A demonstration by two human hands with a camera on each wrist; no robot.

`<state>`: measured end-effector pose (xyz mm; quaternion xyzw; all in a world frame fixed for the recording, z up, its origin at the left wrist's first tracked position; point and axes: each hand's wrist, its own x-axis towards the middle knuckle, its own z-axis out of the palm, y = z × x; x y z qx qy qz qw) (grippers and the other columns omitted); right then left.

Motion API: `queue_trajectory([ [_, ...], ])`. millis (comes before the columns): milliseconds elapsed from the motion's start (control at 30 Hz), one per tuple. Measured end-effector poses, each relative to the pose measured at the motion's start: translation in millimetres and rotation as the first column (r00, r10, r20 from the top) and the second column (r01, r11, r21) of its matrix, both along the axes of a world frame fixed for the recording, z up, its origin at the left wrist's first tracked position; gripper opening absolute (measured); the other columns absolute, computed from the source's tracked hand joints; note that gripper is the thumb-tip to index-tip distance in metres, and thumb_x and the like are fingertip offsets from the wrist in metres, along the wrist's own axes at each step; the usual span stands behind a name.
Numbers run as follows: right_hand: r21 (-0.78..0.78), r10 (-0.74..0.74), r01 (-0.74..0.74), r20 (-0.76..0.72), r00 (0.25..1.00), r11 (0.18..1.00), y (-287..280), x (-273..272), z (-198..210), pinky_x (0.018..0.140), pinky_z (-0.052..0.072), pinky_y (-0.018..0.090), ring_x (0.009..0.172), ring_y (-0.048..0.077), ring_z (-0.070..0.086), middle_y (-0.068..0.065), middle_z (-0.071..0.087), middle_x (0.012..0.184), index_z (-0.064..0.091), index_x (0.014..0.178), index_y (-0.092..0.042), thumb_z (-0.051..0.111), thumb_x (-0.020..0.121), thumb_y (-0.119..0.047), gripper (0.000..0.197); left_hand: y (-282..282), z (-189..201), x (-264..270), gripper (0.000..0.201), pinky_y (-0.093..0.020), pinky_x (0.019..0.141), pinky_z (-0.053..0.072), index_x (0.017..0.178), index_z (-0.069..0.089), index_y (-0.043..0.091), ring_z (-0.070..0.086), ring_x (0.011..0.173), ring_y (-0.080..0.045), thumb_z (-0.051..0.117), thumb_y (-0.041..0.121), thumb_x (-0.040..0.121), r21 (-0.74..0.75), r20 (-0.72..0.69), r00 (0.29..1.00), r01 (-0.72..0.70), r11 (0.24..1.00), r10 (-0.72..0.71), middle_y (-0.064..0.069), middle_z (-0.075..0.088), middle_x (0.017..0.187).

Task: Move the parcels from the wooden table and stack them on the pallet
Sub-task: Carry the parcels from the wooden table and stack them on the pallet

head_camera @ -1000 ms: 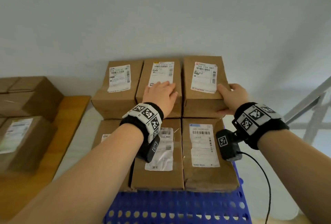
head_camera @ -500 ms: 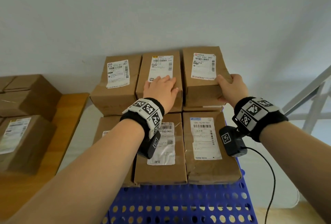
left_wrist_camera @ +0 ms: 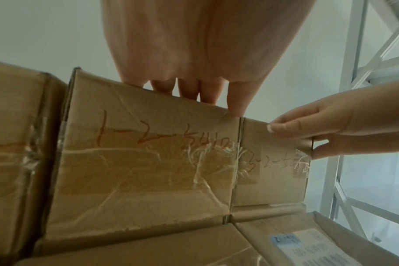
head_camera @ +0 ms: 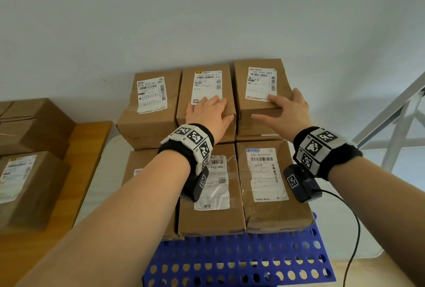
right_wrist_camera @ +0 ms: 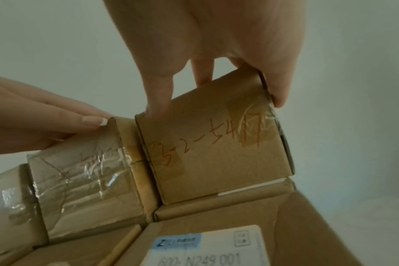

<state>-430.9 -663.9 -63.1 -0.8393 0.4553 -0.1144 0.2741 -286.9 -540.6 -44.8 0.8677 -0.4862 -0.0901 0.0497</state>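
Three parcels crown the rear stack on the blue pallet. Left grip lies flat and open on the near edge of the middle parcel; right grip, fingers spread straight, covers the near corner of the right parcel. Open floor lies between pallet and white frame.

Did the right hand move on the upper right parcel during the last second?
Yes: right hand slid left from the parcel corner toward its label.
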Motion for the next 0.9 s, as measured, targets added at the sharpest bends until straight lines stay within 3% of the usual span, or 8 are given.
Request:
queue_trajectory([
  [200,-0.029,-0.001,0.003,0.046,0.999,1.0,-1.6,-5.3,5.0,0.111,0.026,0.037,0.133,0.031,0.031,0.011,0.023,0.148,0.052,0.133,-0.024,0.074,0.076,-0.038,0.063,-2.2,2.4,1.4,0.056,-0.053,0.115,0.008,0.147,0.023,0.023,0.013,0.144,-0.026,0.031,0.048,0.097,0.018,-0.008,1.0,0.003,1.0,-0.003,0.0,0.019,0.156],
  [467,-0.037,0.001,0.002,0.067,0.998,0.999,-3.5,-7.7,13.2,0.105,0.032,0.031,0.128,0.023,0.037,0.008,0.031,0.144,0.059,0.127,-0.02,0.074,0.077,-0.037,0.055,-1.2,2.4,2.2,0.055,-0.053,0.115,0.008,0.147,0.022,0.023,0.014,0.144,-0.026,0.031,0.046,0.098,0.018,0.002,1.0,0.013,1.0,-0.013,0.0,0.019,0.156],
  [633,-0.06,0.021,-0.017,0.053,0.998,0.998,-4.6,-8.6,13.2,0.095,0.032,0.024,0.121,0.021,0.042,0.006,0.035,0.137,0.06,0.125,-0.019,0.074,0.076,-0.038,0.054,-1.9,-0.1,1.7,0.055,-0.053,0.115,0.009,0.147,0.023,0.023,0.014,0.143,-0.026,0.032,0.045,0.097,0.011,0.014,1.0,0.017,1.0,-0.017,-0.001,0.02,0.155],
  [767,-0.087,0.036,-0.036,-0.009,0.999,0.996,-1.8,-6.3,17.0,0.106,0.03,0.034,0.133,0.026,0.032,0.009,0.028,0.146,0.057,0.128,-0.02,0.071,0.079,-0.04,0.055,-2.8,-2.3,2.5,0.055,-0.053,0.115,0.009,0.147,0.023,0.024,0.015,0.143,-0.026,0.032,0.045,0.097,-0.001,0.018,1.0,0.009,1.0,-0.009,0.0,0.021,0.155],
  [900,-0.253,0.101,-0.154,-0.211,0.972,0.955,7.9,5.6,13.4,0.116,0.003,0.048,0.145,0.026,0.004,0.004,0.015,0.157,0.045,0.137,-0.029,0.061,0.078,-0.061,0.069,-2.5,-3.5,1.8,0.054,-0.053,0.115,0.01,0.146,0.025,0.024,0.016,0.143,-0.025,0.032,0.045,0.097,-0.025,0.027,1.0,0.0,1.0,0.001,0.001,0.023,0.155],
])
